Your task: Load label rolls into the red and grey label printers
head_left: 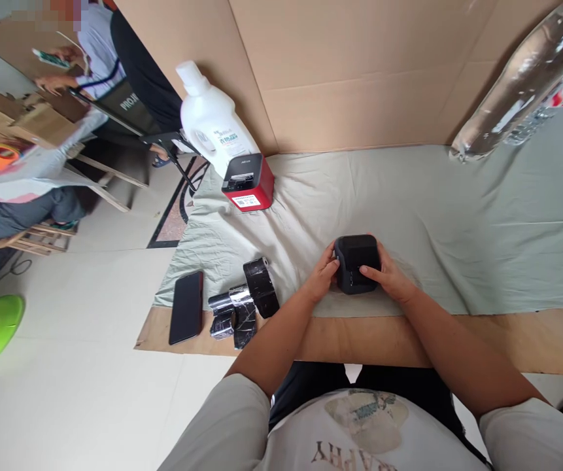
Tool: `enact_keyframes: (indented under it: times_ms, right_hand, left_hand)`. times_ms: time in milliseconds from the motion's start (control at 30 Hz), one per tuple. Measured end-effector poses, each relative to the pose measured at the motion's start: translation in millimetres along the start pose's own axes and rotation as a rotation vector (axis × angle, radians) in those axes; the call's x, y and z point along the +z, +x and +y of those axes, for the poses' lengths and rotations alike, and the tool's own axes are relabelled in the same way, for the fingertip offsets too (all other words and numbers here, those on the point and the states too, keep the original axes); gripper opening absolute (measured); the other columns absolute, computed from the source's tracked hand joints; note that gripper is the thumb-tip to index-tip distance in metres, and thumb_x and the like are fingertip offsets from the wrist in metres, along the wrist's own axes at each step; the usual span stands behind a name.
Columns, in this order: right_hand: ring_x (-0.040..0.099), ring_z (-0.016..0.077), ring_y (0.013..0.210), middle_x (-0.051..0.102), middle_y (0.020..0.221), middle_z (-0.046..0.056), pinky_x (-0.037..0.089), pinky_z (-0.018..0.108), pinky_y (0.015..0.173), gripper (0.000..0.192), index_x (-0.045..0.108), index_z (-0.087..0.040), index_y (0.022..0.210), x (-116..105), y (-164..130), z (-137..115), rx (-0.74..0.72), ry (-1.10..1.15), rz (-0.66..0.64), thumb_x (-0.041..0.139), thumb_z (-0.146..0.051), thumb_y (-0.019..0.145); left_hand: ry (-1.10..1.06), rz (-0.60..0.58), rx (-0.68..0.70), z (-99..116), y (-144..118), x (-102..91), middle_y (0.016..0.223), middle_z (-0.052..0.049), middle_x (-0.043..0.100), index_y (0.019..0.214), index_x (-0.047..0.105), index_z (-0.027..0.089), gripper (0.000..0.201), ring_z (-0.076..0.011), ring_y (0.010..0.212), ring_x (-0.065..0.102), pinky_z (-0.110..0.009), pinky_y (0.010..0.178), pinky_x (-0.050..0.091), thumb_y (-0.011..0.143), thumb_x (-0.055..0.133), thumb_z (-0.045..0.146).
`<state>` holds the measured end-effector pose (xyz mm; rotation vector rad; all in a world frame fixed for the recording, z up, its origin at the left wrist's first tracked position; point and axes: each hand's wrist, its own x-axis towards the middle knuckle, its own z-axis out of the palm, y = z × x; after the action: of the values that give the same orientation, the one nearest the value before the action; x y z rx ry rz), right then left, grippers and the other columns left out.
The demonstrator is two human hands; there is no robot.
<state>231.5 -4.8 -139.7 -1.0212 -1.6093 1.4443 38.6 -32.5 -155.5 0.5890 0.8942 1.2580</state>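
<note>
A small black box-shaped device (pixel 356 260) rests on the pale green cloth (pixel 409 209) near the table's front edge. My left hand (pixel 322 277) grips its left side, fingers curled against it. My right hand (pixel 384 273) wraps its right side, with fingers laid over the front face. To the left lie a roll of black tape (pixel 261 286) with a loose shiny strip (pixel 232 317) trailing from it.
A black phone (pixel 186 307) lies flat at the table's left end. A red and black label printer (pixel 248 182) and a white jug (pixel 212 120) stand at the back left. A clear plastic roll (pixel 516 85) leans at the back right. People sit at the far left.
</note>
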Motion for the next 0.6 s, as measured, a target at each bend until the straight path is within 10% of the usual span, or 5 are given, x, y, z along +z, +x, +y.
enact_keyframes:
  times_ms: [133,367,600]
  right_hand:
    - [0.047,0.0332,0.138,0.049,0.149,0.013,0.036,0.056,0.116,0.100,0.024,-0.027,0.156,-5.8,-1.4,-2.5,-0.004,-0.028,-0.059,0.069,-0.066,0.076]
    - [0.039,0.0345,0.144,0.037,0.158,0.012,0.033,0.055,0.118,0.114,0.010,-0.030,0.160,-17.5,-3.5,-6.2,-0.008,-0.009,-0.182,0.075,-0.062,0.073]
    - [0.051,0.0303,0.132,0.052,0.145,0.010,0.042,0.046,0.110,0.082,0.047,-0.031,0.143,-25.8,-2.4,-16.4,-0.112,-0.001,-0.072,0.068,-0.070,0.075]
  left_hand:
    - [0.151,-0.211,-0.116,6.2,1.4,-7.7,0.083,-0.001,0.069,0.137,0.052,0.026,0.064,-0.0158,0.065,0.067,-0.030,0.065,0.056,0.079,0.074,0.041]
    - [0.165,-0.222,-0.175,15.3,2.0,-5.7,0.077,0.002,0.065,0.132,0.049,0.021,0.065,-0.0127,0.062,0.064,-0.026,0.062,0.053,0.076,0.073,0.043]
    - [0.190,-0.279,-0.238,14.5,0.4,-6.7,0.077,0.001,0.064,0.134,0.049,0.021,0.065,-0.0114,0.060,0.061,-0.023,0.057,0.049,0.077,0.071,0.044]
